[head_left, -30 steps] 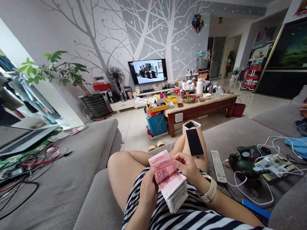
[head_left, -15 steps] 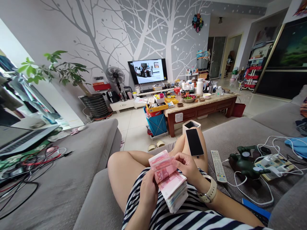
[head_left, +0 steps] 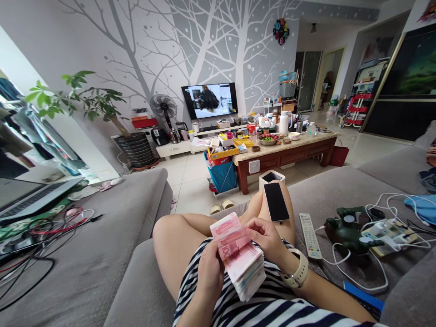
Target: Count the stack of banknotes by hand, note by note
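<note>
A thick stack of banknotes [head_left: 242, 263] lies over my lap, with pink 100 notes on top and bluish and whitish edges lower down. My left hand [head_left: 210, 268] is closed round its left side. At the upper right, my right hand [head_left: 265, 236] pinches the edge of the top notes, which bend up and back away from the stack. A pale watch [head_left: 299, 272] is on my right wrist. On my right leg rests a black-screened phone [head_left: 276, 202], just beyond the right hand. Striped cloth [head_left: 190, 286] shows under the banknotes.
To my right on the grey sofa lie a remote control [head_left: 310, 236], a dark green massager-like device [head_left: 350, 229] and a power strip [head_left: 388, 238] with white cables. Tangled cables [head_left: 41, 240] and a laptop [head_left: 37, 200] lie left. Ahead stands a loaded coffee table [head_left: 289, 152].
My right fingers have shifted slightly left along the notes, and the lifted pink notes bend a little differently. The television picture has changed. My left hand keeps its grip.
</note>
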{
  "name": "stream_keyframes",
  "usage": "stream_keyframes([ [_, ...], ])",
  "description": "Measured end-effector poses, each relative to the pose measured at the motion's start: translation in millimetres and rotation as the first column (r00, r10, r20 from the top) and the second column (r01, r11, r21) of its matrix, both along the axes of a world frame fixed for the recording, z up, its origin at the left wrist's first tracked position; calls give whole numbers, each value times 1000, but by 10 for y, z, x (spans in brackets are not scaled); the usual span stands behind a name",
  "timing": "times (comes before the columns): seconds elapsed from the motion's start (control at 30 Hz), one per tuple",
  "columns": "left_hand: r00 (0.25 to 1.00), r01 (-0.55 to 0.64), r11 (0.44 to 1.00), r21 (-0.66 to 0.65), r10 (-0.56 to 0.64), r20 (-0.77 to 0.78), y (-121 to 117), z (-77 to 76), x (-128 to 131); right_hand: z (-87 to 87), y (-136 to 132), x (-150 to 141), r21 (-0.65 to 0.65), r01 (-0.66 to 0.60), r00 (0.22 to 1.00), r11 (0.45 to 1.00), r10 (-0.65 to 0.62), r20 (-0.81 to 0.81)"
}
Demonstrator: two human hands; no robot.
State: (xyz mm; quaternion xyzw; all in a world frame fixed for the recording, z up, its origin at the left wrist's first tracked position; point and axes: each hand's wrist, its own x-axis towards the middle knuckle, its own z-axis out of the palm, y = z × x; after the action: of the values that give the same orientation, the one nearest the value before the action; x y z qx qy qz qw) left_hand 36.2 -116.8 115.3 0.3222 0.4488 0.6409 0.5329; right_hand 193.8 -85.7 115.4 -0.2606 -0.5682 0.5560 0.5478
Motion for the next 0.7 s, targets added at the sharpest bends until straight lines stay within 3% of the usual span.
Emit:
stream_keyframes([
  [0.2,980,24,999,-27,-18,199,50,-77,-13,-18,15,3,3,-83,996,997,83,-10],
  [0.27,975,56,998,-27,-49,216,52,-89,-13,-30,45,-2,-6,-33,999,999,34,14],
  [0.4,974,142,988,-59,-128,187,20,-58,-2,-56,107,-9,-31,135,987,990,-132,92],
  [0.6,979,176,982,-62,-168,116,-28,25,24,-80,128,-27,-31,119,985,992,-114,125],
  [0.7,991,119,990,-79,-113,75,-32,43,35,-90,135,-32,0,144,979,990,-143,145],
])
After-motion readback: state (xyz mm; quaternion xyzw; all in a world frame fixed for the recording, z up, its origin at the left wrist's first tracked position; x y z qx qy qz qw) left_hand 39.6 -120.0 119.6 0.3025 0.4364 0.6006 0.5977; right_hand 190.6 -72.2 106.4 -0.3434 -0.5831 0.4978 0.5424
